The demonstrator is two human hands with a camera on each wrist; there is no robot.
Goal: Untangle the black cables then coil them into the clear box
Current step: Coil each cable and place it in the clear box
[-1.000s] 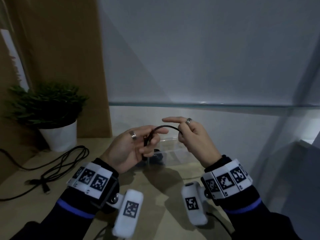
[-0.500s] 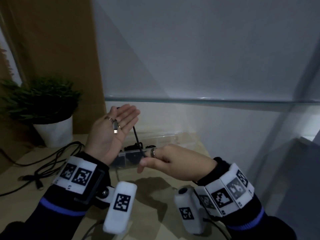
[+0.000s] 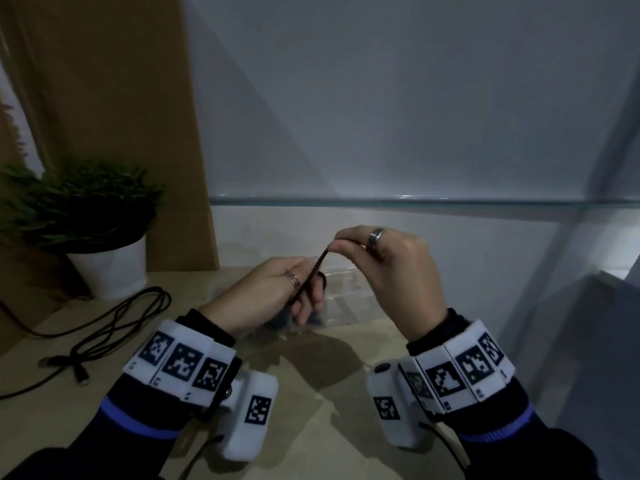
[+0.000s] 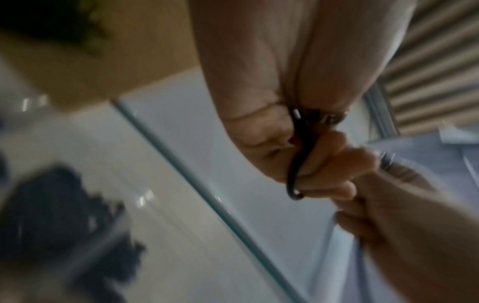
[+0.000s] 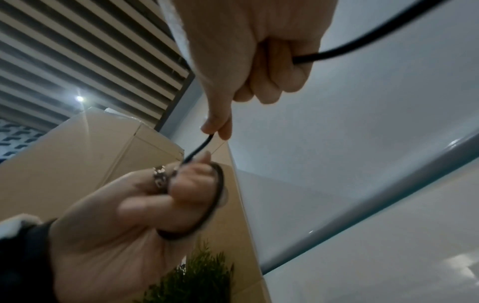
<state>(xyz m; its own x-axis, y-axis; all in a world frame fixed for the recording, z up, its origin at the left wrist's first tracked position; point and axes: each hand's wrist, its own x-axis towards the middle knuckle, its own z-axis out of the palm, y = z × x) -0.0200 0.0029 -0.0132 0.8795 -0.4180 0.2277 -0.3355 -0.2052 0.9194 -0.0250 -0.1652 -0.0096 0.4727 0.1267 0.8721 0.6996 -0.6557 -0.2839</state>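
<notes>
A thin black cable [image 3: 313, 273] runs taut between my two hands above the clear box [image 3: 346, 299]. My left hand [image 3: 277, 292] curls its fingers round a loop of the cable [image 5: 217, 205], which wraps over them. Higher and to the right, my right hand [image 3: 381, 268] pinches the cable [image 5: 204, 145] between thumb and forefinger, and more cable [image 5: 362, 41] passes through its curled fingers. The left wrist view shows the cable [image 4: 298, 164] held against my fingers. Dark coiled cable [image 4: 64, 215] lies blurred in the box below.
More black cables [image 3: 114, 327] lie tangled on the wooden table [image 3: 311, 427] at the left, in front of a potted plant [image 3: 93, 237] in a white pot. A brown cardboard panel [image 3: 114, 116] stands behind. A glass shelf edge [image 3: 415, 201] crosses the white wall.
My left hand, open with the plug on its palm, has dropped and curled round a cable loop. My right hand has risen from beside the box and now pinches the cable higher up.
</notes>
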